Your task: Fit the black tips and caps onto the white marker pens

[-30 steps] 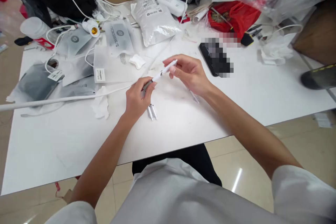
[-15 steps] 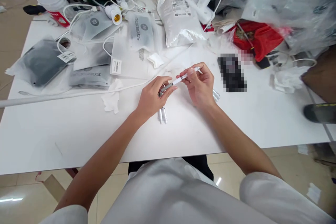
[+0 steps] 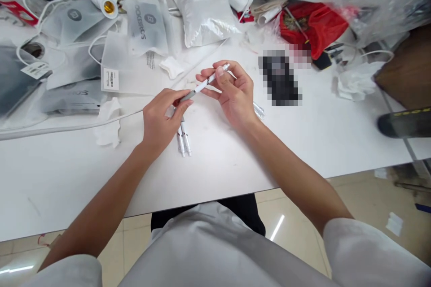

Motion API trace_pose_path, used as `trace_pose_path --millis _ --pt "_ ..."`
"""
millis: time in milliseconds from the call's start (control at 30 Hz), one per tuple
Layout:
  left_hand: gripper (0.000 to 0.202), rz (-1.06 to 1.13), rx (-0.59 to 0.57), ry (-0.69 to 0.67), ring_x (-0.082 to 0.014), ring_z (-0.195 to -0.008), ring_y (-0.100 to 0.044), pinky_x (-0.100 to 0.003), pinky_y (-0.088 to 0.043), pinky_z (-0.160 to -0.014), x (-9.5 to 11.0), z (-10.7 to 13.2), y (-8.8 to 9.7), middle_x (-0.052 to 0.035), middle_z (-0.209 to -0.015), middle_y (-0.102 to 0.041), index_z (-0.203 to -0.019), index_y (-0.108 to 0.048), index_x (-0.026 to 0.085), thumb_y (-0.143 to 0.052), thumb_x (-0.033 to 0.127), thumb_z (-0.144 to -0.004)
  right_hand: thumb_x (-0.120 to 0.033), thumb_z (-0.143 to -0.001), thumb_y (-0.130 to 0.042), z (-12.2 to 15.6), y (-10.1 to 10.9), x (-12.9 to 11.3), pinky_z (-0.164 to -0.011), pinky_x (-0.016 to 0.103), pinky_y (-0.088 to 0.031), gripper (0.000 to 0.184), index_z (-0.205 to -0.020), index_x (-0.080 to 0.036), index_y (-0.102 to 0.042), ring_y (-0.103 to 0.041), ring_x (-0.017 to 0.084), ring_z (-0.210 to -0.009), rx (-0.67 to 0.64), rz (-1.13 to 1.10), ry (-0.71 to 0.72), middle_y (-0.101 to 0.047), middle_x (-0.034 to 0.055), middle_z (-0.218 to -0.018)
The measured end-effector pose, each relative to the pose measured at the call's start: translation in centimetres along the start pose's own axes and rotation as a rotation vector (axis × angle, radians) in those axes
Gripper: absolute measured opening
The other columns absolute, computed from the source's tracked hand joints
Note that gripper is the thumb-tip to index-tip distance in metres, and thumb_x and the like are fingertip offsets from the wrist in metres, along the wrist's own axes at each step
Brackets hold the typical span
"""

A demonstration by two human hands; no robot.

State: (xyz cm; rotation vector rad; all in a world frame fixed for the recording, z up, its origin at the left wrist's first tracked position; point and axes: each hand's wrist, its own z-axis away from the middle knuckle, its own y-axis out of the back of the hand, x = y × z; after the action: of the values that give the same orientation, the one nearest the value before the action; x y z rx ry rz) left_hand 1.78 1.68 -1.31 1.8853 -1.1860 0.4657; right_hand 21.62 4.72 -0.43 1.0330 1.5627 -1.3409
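Both hands hold one white pen [image 3: 202, 86] with a grey grip section, tilted up to the right above the table. My left hand [image 3: 161, 114] is closed, pinching the grey end between thumb and fingers. Closed around the other end, near the clip and button, is my right hand [image 3: 232, 92], its thumb pressed on the barrel and the lower fingers loosely spread. Two or more similar pens [image 3: 183, 139] lie on the table just below my left hand, their upper parts partly hidden by it. More shiny pens [image 3: 258, 110] show partly behind my right wrist.
A white table [image 3: 215, 161] spans the view. Packaged pouches [image 3: 148, 27], a white cable [image 3: 128, 116] and crumpled tissue [image 3: 109, 121] lie left. A stuffed plastic mailer [image 3: 205, 13] is at the back. On the right are a blurred-out dark object [image 3: 281, 78], a red bag [image 3: 328, 27] and plastic wrap.
The camera view has shifted, so the table items appear further left and slightly higher. The pen stays between both hands; my right-hand fingers have moved along its upper end.
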Motion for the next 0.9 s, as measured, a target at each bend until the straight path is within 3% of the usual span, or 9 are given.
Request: trace_pose_path --millis 233,467,600,767,900 --pt "0.024 -0.033 -0.058 0.067 -0.0175 -0.072 -0.069 -0.033 -0.056 -0.070 0.39 -0.11 0.24 -0.0012 -0.084 -0.079 -0.100 -0.083 0.028 -0.066 0.043 -0.107 -0.068 -0.086 -0.084 -0.15 -0.09 -0.59 -0.098 0.042 -0.069 0.047 -0.107 -0.033 -0.062 -0.077 0.023 -0.122 0.003 -0.049 0.033 -0.078 -0.0002 -0.114" --pt "0.014 0.001 0.050 0.053 -0.0197 -0.081 -0.073 -0.037 -0.060 -0.079 -0.18 0.09 0.07 -0.0023 -0.097 -0.083 -0.108 -0.084 0.029 -0.079 0.038 -0.099 -0.068 -0.084 -0.085 -0.34 0.00 0.17 -0.092 0.040 -0.070 0.049 -0.100 -0.030 -0.059 -0.079 0.022 -0.113 0.060 -0.032 0.015 -0.079 0.0000 -0.106" --pt "0.018 -0.013 0.029 0.061 -0.0181 -0.080 -0.073 -0.035 -0.061 -0.081 0.10 -0.04 0.27 -0.0028 -0.096 -0.083 -0.110 -0.083 0.026 -0.080 0.038 -0.098 -0.069 -0.082 -0.087 -0.44 0.07 0.30 -0.091 0.037 -0.068 0.052 -0.095 -0.029 -0.056 -0.080 0.020 -0.107 0.097 -0.058 0.018 -0.080 -0.0012 -0.100" --pt "0.019 0.017 -0.042 0.011 -0.0177 -0.080 -0.076 -0.033 -0.060 -0.078 0.47 -0.13 0.46 -0.0038 -0.091 -0.084 -0.110 -0.083 0.024 -0.067 0.034 -0.107 -0.069 -0.080 -0.088 -0.44 0.03 -0.21 -0.096 0.036 -0.066 0.053 -0.098 -0.029 -0.058 -0.081 0.020 -0.108 0.109 -0.058 0.003 -0.081 -0.0016 -0.101" --pt "0.014 0.036 0.025 0.020 -0.0190 -0.085 -0.076 -0.036 -0.061 -0.082 0.05 -0.05 0.35 -0.0042 -0.096 -0.085 -0.108 -0.084 0.026 -0.073 0.033 -0.103 -0.071 -0.081 -0.087 -0.24 -0.24 -0.57 -0.100 0.040 -0.065 0.054 -0.098 -0.029 -0.056 -0.079 0.022 -0.115 0.072 -0.084 -0.023 -0.082 -0.0004 -0.109"
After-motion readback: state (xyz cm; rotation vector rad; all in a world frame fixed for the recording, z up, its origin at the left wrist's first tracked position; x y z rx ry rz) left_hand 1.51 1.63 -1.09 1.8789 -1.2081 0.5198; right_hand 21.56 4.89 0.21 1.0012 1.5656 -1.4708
